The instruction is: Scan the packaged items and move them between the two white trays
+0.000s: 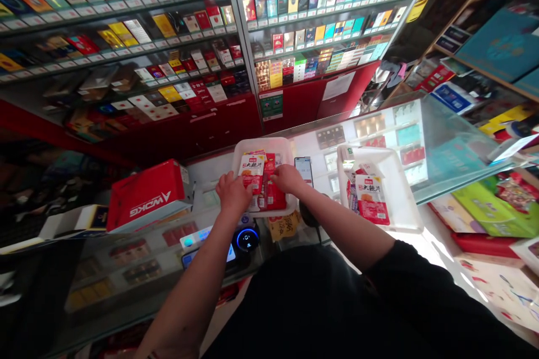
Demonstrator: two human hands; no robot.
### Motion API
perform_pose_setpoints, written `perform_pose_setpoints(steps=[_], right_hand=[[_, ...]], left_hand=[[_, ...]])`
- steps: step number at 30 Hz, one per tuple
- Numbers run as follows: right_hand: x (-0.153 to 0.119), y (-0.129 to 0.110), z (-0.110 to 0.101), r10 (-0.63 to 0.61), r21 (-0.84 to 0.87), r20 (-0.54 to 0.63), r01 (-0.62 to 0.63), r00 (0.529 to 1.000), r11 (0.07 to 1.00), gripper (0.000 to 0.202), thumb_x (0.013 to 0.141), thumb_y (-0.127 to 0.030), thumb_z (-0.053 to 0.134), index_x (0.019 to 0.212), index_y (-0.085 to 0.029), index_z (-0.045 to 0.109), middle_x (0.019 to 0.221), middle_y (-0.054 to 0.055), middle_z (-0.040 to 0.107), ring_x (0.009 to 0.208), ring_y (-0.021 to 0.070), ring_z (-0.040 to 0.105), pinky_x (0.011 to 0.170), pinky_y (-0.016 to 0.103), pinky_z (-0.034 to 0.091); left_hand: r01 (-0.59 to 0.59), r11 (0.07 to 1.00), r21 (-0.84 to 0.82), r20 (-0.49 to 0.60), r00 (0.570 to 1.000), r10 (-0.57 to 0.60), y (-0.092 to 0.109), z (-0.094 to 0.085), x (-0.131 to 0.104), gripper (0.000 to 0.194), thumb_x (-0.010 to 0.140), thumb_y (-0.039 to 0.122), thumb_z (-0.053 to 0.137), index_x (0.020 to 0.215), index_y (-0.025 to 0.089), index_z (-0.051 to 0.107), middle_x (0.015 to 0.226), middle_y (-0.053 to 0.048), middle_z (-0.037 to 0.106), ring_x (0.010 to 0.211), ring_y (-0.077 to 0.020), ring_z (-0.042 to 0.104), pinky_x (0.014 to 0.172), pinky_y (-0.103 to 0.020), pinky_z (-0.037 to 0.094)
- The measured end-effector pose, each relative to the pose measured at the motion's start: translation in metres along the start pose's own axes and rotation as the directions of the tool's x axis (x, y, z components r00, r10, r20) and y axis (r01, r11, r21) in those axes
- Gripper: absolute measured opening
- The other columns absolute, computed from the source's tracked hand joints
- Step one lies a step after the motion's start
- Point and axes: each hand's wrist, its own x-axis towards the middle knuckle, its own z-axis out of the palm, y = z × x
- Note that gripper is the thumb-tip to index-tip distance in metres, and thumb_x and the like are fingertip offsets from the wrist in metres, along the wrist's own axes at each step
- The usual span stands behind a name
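Note:
A white tray [286, 147] on the glass counter holds several red and white snack packets. My left hand [234, 193] is at the tray's left side, fingers apart, its fingertips beside a white and red packet [251, 169]; whether the thumb touches it I cannot tell. My right hand [288, 179] reaches over the tray's right side, its fingers closed at the edge of a red packet [275, 196]. To the right, a second white tray [402, 190] holds more packets, with a white and red one [372, 199] on top.
A phone [303, 171] lies between the trays. A red box [147, 193] stands left on the counter [455, 140]. Nearer me is a round device with a lit blue ring [247, 239]. Shelves of small boxes [295, 3] rise behind.

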Motion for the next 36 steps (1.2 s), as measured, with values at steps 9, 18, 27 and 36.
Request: perform_pose_setpoints(steps=[9,18,27,36], right_hand=[[0.02,-0.03,0.03,0.031,0.003,0.13,-0.032,0.991,0.999,0.03,0.098,-0.036,0.064,0.106,-0.015,0.083,0.115,0.017,0.081,0.108,0.0276,0.076,0.09,0.031,0.054],[0.031,-0.04,0.044,0.162,0.132,0.086,-0.172,0.983,0.976,0.028,0.097,-0.033,0.063,0.1,-0.014,0.084,0.109,0.017,0.082,0.104,0.0279,0.077,0.088,0.031,0.055],[0.038,-0.049,0.052,0.172,0.174,0.007,-0.17,0.985,0.97,0.028,0.095,-0.04,0.069,0.098,-0.018,0.085,0.108,0.015,0.083,0.105,0.0269,0.077,0.09,0.032,0.055],[0.051,-0.038,0.056,0.153,0.218,0.04,-0.158,0.987,0.963,0.019,0.092,-0.026,0.069,0.092,-0.017,0.085,0.102,0.013,0.083,0.1,0.0259,0.076,0.087,0.03,0.054]], left_hand=[[0.034,0.997,0.069,0.099,0.994,-0.04,-0.008,0.007,-0.001,0.044,0.095,0.045,0.059,0.122,0.015,0.076,0.164,-0.022,0.048,0.155,-0.0482,0.035,0.123,-0.066,0.032],[0.074,0.996,0.058,0.158,0.984,-0.082,-0.014,0.012,0.002,0.05,0.097,0.051,0.056,0.128,0.016,0.075,0.167,-0.019,0.045,0.158,-0.0466,0.032,0.125,-0.064,0.031],[0.102,0.995,0.004,0.171,0.98,-0.101,-0.019,0.017,0.002,0.049,0.096,0.053,0.058,0.127,0.019,0.076,0.168,-0.018,0.043,0.158,-0.0474,0.031,0.126,-0.065,0.029],[0.12,0.991,-0.053,0.171,0.979,-0.109,-0.025,0.018,0.007,0.051,0.092,0.052,0.065,0.128,0.017,0.075,0.166,-0.02,0.046,0.156,-0.048,0.035,0.125,-0.063,0.033]])
